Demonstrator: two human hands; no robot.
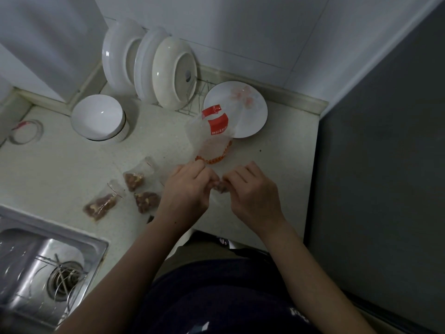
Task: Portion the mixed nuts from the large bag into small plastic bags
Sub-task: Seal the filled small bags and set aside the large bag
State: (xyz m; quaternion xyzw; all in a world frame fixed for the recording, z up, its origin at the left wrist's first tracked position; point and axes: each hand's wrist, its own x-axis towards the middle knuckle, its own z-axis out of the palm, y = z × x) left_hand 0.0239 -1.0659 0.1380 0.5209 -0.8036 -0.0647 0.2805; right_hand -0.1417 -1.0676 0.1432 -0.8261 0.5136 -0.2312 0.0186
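My left hand (186,186) and my right hand (250,189) meet over the counter, both pinching a small plastic bag (220,188) with a clump of nuts showing between the fingers. Just beyond them lies the large clear bag (213,138) with a red label, nearly flat, a few orange-brown bits along its lower edge. Three filled small bags rest to the left of my left hand: one (133,180) nearest the large bag, one (145,201) beside my wrist, one (102,204) further left.
A white bowl (98,118) and upright plates in a wire rack (154,68) stand at the back. A flat flowered plate (243,109) lies behind the large bag. A steel sink (43,263) is at lower left. A dark appliance wall (385,165) bounds the right.
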